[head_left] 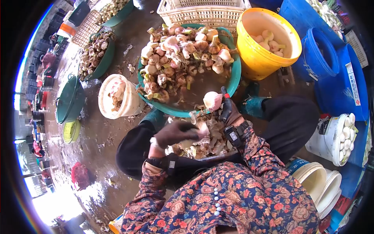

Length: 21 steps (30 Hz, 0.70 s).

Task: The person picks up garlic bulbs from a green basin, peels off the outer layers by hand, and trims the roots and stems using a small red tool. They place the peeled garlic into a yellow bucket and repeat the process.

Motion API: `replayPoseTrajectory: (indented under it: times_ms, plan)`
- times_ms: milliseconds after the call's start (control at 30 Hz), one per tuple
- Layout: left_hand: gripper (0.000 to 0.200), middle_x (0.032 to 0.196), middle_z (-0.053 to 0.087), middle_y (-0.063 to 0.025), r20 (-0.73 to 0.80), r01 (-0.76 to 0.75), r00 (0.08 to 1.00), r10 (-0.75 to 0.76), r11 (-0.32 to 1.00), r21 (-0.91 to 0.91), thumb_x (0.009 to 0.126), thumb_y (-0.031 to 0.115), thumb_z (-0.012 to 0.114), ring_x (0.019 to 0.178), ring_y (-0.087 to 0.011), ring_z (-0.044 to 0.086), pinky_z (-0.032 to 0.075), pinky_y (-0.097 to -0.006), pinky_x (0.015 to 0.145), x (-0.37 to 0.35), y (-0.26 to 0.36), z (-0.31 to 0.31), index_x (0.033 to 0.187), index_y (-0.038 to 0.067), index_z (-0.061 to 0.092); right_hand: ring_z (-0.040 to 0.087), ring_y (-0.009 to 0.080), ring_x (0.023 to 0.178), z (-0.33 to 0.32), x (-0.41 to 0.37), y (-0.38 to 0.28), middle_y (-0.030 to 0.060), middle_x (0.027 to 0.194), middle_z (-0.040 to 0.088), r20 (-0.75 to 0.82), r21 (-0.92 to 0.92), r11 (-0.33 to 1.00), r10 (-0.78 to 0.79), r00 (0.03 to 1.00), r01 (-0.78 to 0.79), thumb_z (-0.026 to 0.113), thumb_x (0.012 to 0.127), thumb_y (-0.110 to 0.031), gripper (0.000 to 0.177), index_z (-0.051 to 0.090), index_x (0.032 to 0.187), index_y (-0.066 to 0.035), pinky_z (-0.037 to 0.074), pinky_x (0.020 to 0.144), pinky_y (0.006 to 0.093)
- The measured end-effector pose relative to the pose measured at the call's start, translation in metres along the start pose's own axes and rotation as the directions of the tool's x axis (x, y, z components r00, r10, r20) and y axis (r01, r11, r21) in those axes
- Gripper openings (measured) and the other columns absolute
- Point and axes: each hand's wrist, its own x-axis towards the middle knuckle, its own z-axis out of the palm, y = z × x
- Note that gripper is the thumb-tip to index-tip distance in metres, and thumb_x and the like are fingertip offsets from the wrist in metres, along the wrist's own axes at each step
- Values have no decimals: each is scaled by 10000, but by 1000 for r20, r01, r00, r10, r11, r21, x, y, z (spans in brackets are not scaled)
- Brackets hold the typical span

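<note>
My right hand (232, 114), in a dark glove with a red tip on one finger, grips a pinkish-white garlic bulb (212, 101) near the front rim of a green basin (236, 74). The basin holds a heap of untrimmed garlic (183, 54) above brownish water or a wet bottom. To the left, my gloved left hand (176, 133) is smeared by motion, its fingertips overlapping a pale piece at the peel heap. Below both hands, loose garlic skins (216, 136) pile up between my legs.
A yellow bucket (255, 66) with peeled bulbs stands at right of the basin, a white bucket (117, 113) with skins at left. A white crate (202, 15) lies behind. Blue tubs (346, 85) and a white bucket of garlic (325, 134) line the right; green basins (70, 99) stand left.
</note>
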Motion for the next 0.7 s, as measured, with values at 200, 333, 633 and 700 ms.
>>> replayPoseTrajectory:
  times_ms: [200, 333, 633, 700]
  plan:
    - [451, 948, 616, -142, -613, -228, 763, 204, 973, 40, 701, 243, 765, 843, -199, 613, 502, -324, 736, 41, 11, 16, 1066, 29, 609, 476, 78, 619, 38, -21, 0, -21, 674, 548, -233, -720, 688, -365, 901, 93, 622, 824, -449, 356, 633, 775, -97, 410, 590, 238]
    - [252, 802, 591, -111, -562, -166, 712, 420, 879, 447, 671, 158, 753, 733, -282, 603, 483, -348, 621, 58, 8, 25, 883, 80, 643, 447, 80, 543, 50, -16, 8, -28, 631, 526, -316, -608, 786, -366, 875, 109, 626, 813, -478, 412, 617, 716, -77, 388, 512, 249]
    - [362, 851, 652, -152, 205, 83, 942, -267, 776, 626, 694, 295, 678, 786, -328, 624, 485, -401, 723, 16, -40, 38, 966, 59, 648, 480, 102, 524, -20, -1, 23, 5, 623, 536, 177, -758, 413, -615, 768, 505, 595, 867, -345, 438, 508, 1254, -160, 442, 517, 266]
    - [466, 950, 644, -151, -81, 174, 985, -155, 863, 475, 686, 357, 694, 881, -311, 619, 488, -379, 775, 15, -39, 23, 1037, 60, 616, 496, 111, 536, -23, 1, 21, 20, 642, 557, 17, -575, 724, -456, 890, 382, 590, 866, -348, 398, 545, 1192, -122, 454, 536, 269]
